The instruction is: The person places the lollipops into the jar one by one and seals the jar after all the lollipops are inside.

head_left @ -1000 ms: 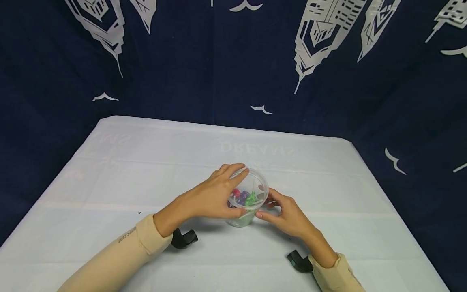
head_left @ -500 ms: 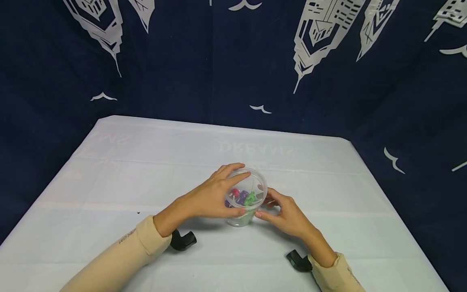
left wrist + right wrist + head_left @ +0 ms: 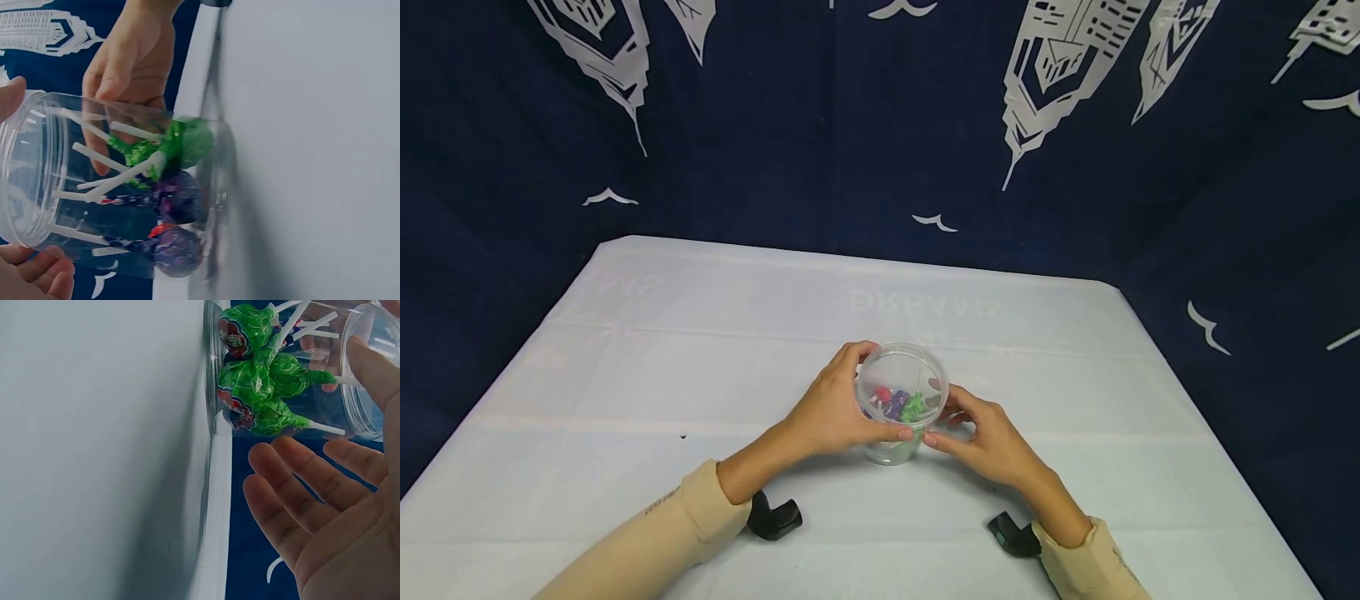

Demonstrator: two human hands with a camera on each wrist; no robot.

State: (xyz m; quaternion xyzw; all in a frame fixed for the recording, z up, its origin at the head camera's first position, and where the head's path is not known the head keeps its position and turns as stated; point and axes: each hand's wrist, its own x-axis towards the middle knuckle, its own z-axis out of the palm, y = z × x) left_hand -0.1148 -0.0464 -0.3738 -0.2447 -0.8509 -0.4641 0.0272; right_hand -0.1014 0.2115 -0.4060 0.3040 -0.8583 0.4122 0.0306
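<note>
A clear plastic jar (image 3: 889,455) stands upright on the white cloth. Wrapped lollipops with white sticks fill its lower part: green lollipops (image 3: 250,381), purple lollipops (image 3: 177,253) and a red one (image 3: 882,394). My left hand (image 3: 837,412) grips the jar's wide top from the left, thumb along the near side of the rim and fingers round the far side. From the right, my right hand (image 3: 988,437) holds the wall between thumb and index finger. Its other fingers (image 3: 312,487) extend beside the jar without wrapping it.
White cloth (image 3: 700,358) with faint mirrored lettering covers the table. Behind it hangs a dark blue curtain (image 3: 775,125) printed with white buildings and birds. Black wrist cameras (image 3: 773,518) jut out from under both beige sleeves (image 3: 647,533). A tiny dark speck (image 3: 682,437) lies at left.
My left hand's fingers, earlier spread over the jar's top, have drawn back to the left and now wrap round its rim. The jar and right hand have hardly moved.
</note>
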